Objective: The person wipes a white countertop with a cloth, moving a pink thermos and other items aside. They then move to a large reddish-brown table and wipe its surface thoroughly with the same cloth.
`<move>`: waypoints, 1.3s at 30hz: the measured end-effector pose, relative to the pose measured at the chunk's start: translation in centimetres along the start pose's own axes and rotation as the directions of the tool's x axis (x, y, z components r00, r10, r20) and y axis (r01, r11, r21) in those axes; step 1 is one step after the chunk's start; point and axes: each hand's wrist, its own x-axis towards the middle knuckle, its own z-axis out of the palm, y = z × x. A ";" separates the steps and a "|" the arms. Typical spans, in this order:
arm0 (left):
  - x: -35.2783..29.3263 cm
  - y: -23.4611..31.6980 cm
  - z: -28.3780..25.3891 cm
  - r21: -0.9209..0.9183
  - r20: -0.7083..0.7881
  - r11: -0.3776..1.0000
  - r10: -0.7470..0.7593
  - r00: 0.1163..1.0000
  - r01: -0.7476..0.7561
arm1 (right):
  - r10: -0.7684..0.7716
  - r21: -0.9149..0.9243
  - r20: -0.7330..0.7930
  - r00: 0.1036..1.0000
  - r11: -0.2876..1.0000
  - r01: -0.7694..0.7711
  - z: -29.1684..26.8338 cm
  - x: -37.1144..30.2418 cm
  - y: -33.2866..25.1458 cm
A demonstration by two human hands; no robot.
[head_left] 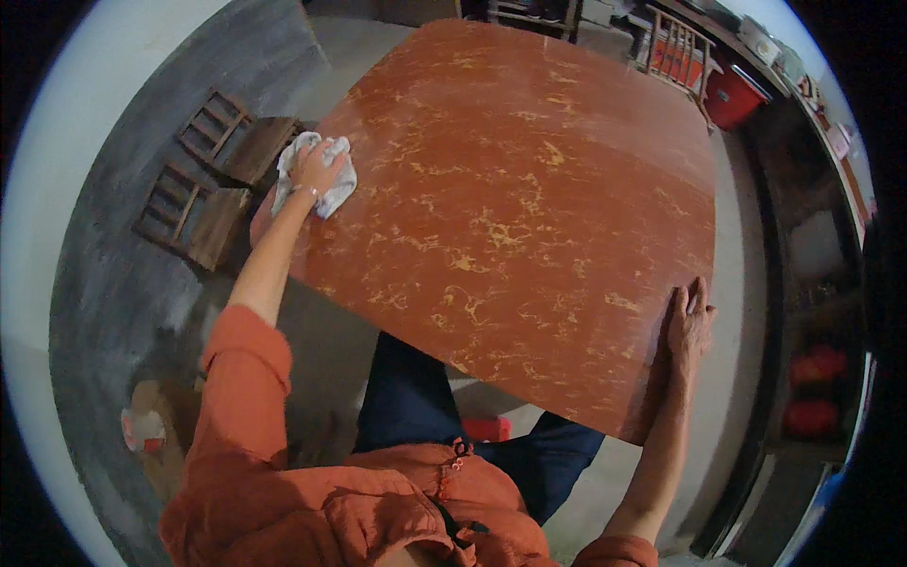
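Observation:
A large reddish-brown table (491, 227) with yellow marbled streaks fills the middle of the view. At its left edge my left hand (317, 168) presses on a crumpled whitish cloth (337, 194), fingers bent over it. Part of the cloth reaches to the very edge of the tabletop. On the opposite side my right hand (693, 321) rests at the right edge, close to the near right corner. Its fingers are stretched forward, flat against the table, and nothing is in them.
Two wooden chairs (215, 227) stand left of the table by the grey wall. Another wooden chair (677, 57) and a red bucket (735, 97) are at the far right. Dark shelving (812, 312) runs along the right side. A red object (487, 430) lies under the near edge.

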 end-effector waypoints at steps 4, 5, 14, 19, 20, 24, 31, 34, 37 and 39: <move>5.6 9.4 5.6 -0.034 0.009 0.931 0.364 0.931 -0.364 | 0.000 0.011 0.034 0.999 1.000 -0.001 -0.8 -0.5 -2.4; 3.0 17.3 6.2 -0.142 0.026 0.875 0.471 0.882 -0.463 | 0.038 -0.019 0.044 0.998 0.999 -0.037 -1.7 -0.4 -1.4; -20.8 29.5 0.0 -0.494 0.103 0.284 0.957 0.270 -0.822 | 0.008 0.063 0.018 1.000 0.998 -0.010 -0.8 -0.1 0.0; -20.7 15.7 -6.3 -0.524 0.190 0.459 0.884 0.427 -0.717 | -0.025 0.053 0.004 1.000 0.998 0.024 -0.3 0.0 0.5; -19.1 13.0 -6.2 -0.466 0.171 0.547 0.827 0.535 -0.696 | -0.022 0.051 0.007 1.000 0.998 0.022 -0.5 0.0 0.5; -9.7 2.5 -3.7 -0.135 0.089 0.891 0.448 0.890 -0.434 | -0.023 0.044 -0.007 1.000 0.999 0.023 -0.7 -0.2 0.2; 6.6 7.2 4.0 -0.009 0.006 0.984 0.180 0.984 -0.180 | 0.031 0.006 0.009 0.999 0.999 -0.031 -1.1 -0.3 -0.6; 6.9 17.0 8.0 -0.095 0.021 0.927 0.367 0.930 -0.364 | 0.041 -0.014 0.019 0.999 0.999 -0.041 -1.4 -0.5 -0.8; 2.2 29.4 9.0 -0.149 0.030 0.809 0.579 0.815 -0.569 | 0.065 -0.028 0.029 0.997 0.998 -0.064 -1.8 -0.6 -0.9; -1.0 34.1 9.9 -0.247 0.083 0.711 0.693 0.716 -0.659 | 0.026 -0.005 0.032 0.999 1.000 -0.025 -1.4 -0.4 -1.9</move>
